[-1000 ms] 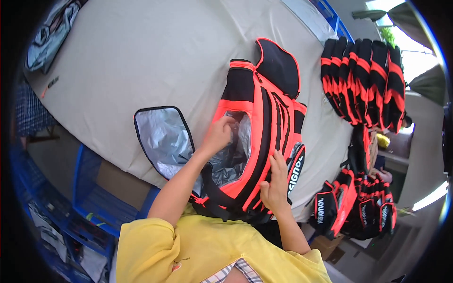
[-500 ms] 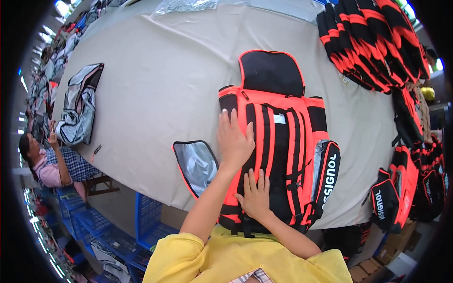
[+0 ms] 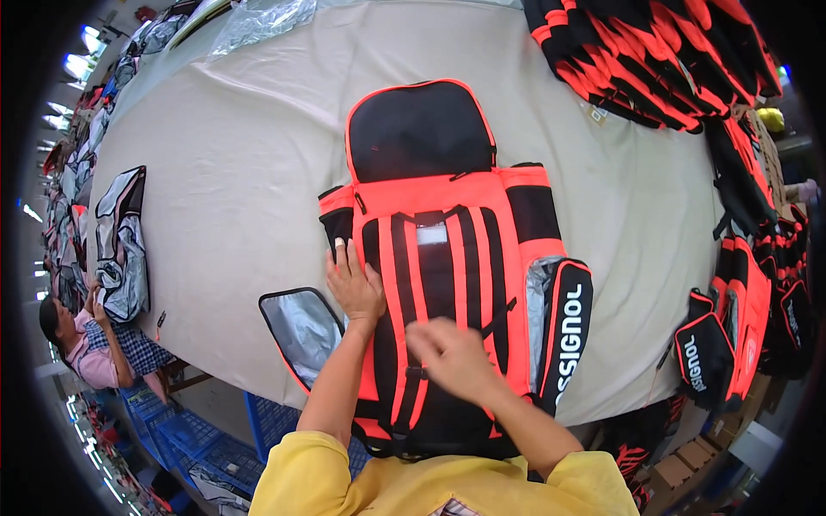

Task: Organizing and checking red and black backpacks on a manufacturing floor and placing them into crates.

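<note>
A red-orange and black backpack (image 3: 404, 191) lies on the table with its back panel and shoulder straps (image 3: 474, 267) facing up. Its black top flap (image 3: 422, 129) is folded out away from me. A silver-lined side flap (image 3: 301, 334) spreads out at the left, and a black side pocket (image 3: 568, 331) with white lettering sticks out at the right. My left hand (image 3: 355, 288) rests flat, fingers stretched, on the bag's left edge below the mesh pocket (image 3: 337, 225). Over the lower straps is my right hand (image 3: 454, 357), smeared by motion; whether it grips anything is unclear.
Similar bags are stacked (image 3: 637, 64) at the far right, with another bag (image 3: 723, 335) hanging by the right table edge. At the left, a co-worker (image 3: 99, 344) sits by a silver-grey piece (image 3: 125, 249). Blue crates (image 3: 202, 443) stand below the table edge.
The backpack appears further left in view, partly because the view itself has shifted. My left hand has slid to its left edge. My right hand, flat on the back panel before, is now moving over the straps.
</note>
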`<state>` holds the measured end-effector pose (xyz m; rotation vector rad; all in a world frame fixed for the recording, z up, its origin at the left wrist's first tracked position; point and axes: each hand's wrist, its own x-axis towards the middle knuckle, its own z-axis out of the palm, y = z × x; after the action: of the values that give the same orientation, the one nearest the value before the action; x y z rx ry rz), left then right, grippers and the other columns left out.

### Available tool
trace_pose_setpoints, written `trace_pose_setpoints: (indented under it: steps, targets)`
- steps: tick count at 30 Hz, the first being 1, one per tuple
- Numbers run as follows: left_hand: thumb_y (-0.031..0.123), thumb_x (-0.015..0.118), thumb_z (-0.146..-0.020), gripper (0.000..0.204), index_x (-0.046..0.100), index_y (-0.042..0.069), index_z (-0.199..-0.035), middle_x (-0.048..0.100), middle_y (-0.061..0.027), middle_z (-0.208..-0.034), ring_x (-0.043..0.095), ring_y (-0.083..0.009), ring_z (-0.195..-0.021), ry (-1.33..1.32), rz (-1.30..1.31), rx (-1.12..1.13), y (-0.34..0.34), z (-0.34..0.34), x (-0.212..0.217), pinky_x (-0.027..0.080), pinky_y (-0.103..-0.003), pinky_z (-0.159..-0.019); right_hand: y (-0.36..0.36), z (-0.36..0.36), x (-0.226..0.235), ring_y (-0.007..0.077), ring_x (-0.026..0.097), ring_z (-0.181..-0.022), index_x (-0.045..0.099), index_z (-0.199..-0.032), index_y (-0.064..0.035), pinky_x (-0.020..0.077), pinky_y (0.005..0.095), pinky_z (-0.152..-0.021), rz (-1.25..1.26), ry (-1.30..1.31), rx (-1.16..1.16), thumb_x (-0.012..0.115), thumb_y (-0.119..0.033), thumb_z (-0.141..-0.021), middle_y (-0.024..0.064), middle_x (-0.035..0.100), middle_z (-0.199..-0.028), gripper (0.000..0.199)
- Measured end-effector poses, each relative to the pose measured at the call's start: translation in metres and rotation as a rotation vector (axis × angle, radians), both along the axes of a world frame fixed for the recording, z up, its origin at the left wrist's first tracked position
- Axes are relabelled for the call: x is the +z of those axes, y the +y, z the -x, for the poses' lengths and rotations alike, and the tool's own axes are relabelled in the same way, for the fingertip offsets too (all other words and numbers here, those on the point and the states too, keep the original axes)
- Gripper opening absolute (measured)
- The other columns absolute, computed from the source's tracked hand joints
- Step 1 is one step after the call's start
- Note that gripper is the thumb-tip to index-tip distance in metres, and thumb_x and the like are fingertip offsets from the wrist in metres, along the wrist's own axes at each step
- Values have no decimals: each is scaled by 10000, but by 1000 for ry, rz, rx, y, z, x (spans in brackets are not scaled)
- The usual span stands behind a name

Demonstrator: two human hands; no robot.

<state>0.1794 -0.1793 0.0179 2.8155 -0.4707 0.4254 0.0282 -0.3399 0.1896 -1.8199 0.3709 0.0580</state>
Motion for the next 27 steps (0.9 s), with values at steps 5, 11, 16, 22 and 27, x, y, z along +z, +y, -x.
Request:
trace_pose_setpoints:
  steps: [5,11,16,22,27]
  targets:
    - [191,594,-914,644,460,50,-1528,418,-156,-1592,369,-442,-1447,3,-3,-31,-9,0,0,345,-541,-1140,-123,-93,-115,174,739,-738,689,-1090,40,565,331,-689,331,-66,-334,625,-324,-1030,125,726,-828,374]
    - [197,605,-901,674,436,52,-1538,407,-173,-1594,356,-458,-1459,41,30,-26,-1,-1,3,335,-573,-1137,-168,-199,-151,156,703,-621,677,-912,50,473,254,-447,-257,292,-494,705,-460,-972,116,722,-788,514]
    - [211,622,-870,676,477,51,-1510,423,-165,-1581,380,-459,-1435,55,36,-9,0,-2,10,343,-583,-1121,-157,-215,-151,129,639,-557,691,-876,27,447,263,-434,-321,317,-586,520,-243,-999,95,703,-760,342]
    - [217,628,-866,688,466,51,-1514,417,-170,-1579,369,-462,-1431,70,36,5,0,0,9,331,-592,-1128,-14,-248,-124,390,738,-807,742,-893,-1,604,489,-686,843,-14,389,650,-132,-844,228,721,-836,167]
    - [250,604,-912,617,469,68,-1487,407,-179,-1580,348,-460,-1453,265,-170,37,14,14,-18,328,-583,-1140,58,-238,-66,435,730,-937,723,-1002,-24,581,546,-794,337,-12,546,532,-202,-947,245,745,-944,267]
